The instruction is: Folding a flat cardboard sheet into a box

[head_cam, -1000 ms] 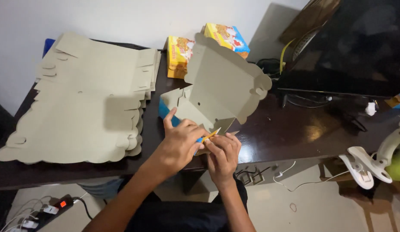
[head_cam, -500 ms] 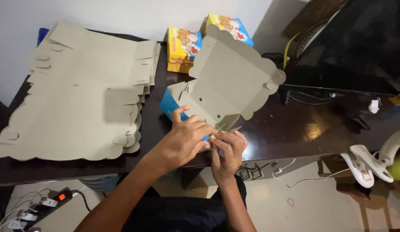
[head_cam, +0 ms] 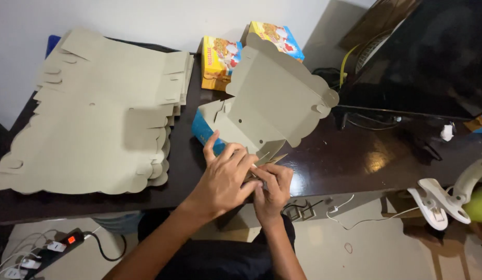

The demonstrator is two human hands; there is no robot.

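A half-folded cardboard box (head_cam: pixel 274 98), grey inside and blue outside, stands at the front edge of the dark wooden table (head_cam: pixel 355 155), its lid flap raised. My left hand (head_cam: pixel 225 176) presses down on the box's near wall and corner flaps. My right hand (head_cam: pixel 272 189) pinches the same near flap from below, beside the left hand. Both hands grip the box's front edge, which they partly hide.
A stack of flat, unfolded cardboard blanks (head_cam: pixel 90 114) covers the table's left half. Two finished colourful boxes (head_cam: pixel 220 59) stand at the back. A black screen (head_cam: pixel 433 57) and cables sit on the right. A power strip (head_cam: pixel 54 246) lies on the floor at left, a white clamp (head_cam: pixel 433 202) at right.
My hands have shifted along the box's near edge, pressing its flaps down and inward. The view has moved slightly closer; the box's lid stays raised.
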